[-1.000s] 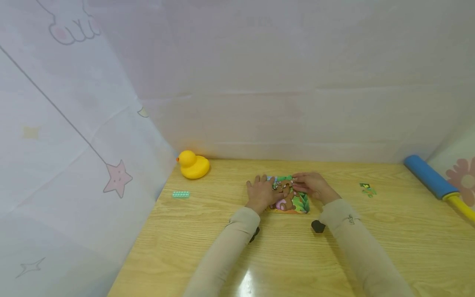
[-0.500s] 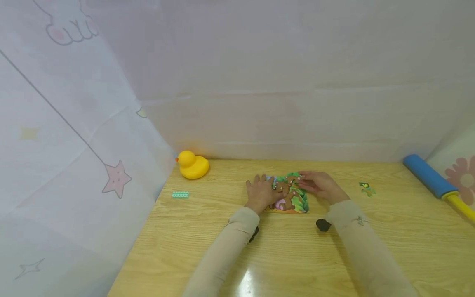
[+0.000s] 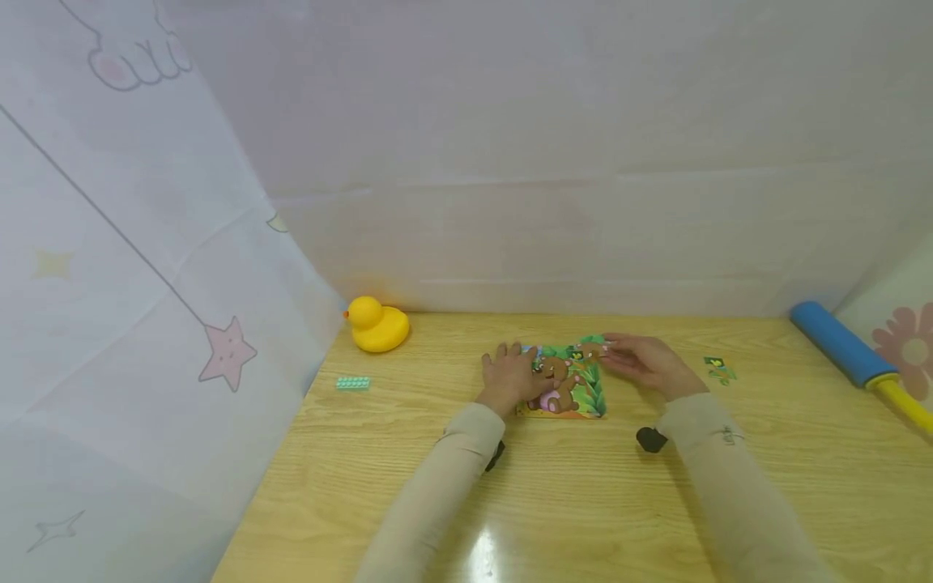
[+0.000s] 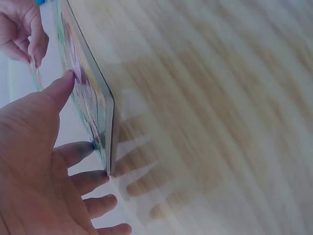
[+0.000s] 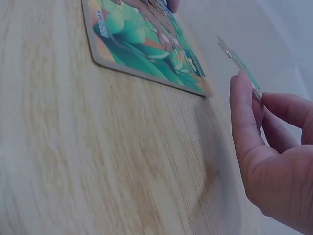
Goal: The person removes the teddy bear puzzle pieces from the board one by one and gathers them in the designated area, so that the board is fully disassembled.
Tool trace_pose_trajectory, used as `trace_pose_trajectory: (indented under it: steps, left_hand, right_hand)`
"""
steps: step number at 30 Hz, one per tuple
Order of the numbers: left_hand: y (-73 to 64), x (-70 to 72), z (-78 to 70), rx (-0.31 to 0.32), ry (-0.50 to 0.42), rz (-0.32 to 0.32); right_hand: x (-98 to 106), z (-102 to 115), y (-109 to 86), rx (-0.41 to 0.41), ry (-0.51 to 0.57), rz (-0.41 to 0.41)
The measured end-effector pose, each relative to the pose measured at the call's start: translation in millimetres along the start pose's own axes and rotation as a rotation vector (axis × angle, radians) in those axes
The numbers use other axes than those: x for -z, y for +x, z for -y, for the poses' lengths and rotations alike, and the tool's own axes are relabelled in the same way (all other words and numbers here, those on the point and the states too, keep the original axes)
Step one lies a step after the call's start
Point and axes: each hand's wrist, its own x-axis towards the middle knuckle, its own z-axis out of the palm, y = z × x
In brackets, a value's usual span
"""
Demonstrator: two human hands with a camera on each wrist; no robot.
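A jigsaw puzzle (image 3: 560, 402) with a brown bear and green leaves lies flat on the wooden table. My left hand (image 3: 508, 377) rests over its left side, fingers spread; in the left wrist view the thumb (image 4: 62, 88) lies at the picture and fingertips are at the edge. Between thumb and fingers, my right hand (image 3: 647, 364) pinches a jigsaw piece (image 3: 592, 348) of brown and green. The right wrist view shows that piece (image 5: 247, 71) edge-on, raised above the tabletop beside the puzzle (image 5: 142, 54).
Loose jigsaw pieces (image 3: 722, 374) lie to the right. A yellow rubber duck (image 3: 379, 328) sits at the back left, with a small green-and-white patterned block (image 3: 353, 383) in front of it. A blue tube with a yellow rod (image 3: 845, 346) lies at the right. Fabric walls the table's back.
My right hand has moved right, away from the puzzle's upper part, carrying the piece. A yellow-and-green patch shows where the piece was. The left hand has stayed in place.
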Motion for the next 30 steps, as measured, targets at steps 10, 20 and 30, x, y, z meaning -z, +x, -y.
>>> trace_pose_trajectory:
  steps: [10,20,30]
  left_hand:
    - [-7.2,5.0,5.7,-0.032,-0.024,-0.011]
    - [-10.1,10.7,14.0,-0.027,-0.020,0.000]
    - [-9.0,9.9,20.4,-0.034,-0.025,0.011]
  right_hand:
    - [27,5,-11.4,-0.013,0.100,0.033]
    - [58,16,-30.6,-0.028,0.111,0.012]
    - [88,23,-51.7,-0.052,0.147,-0.003]
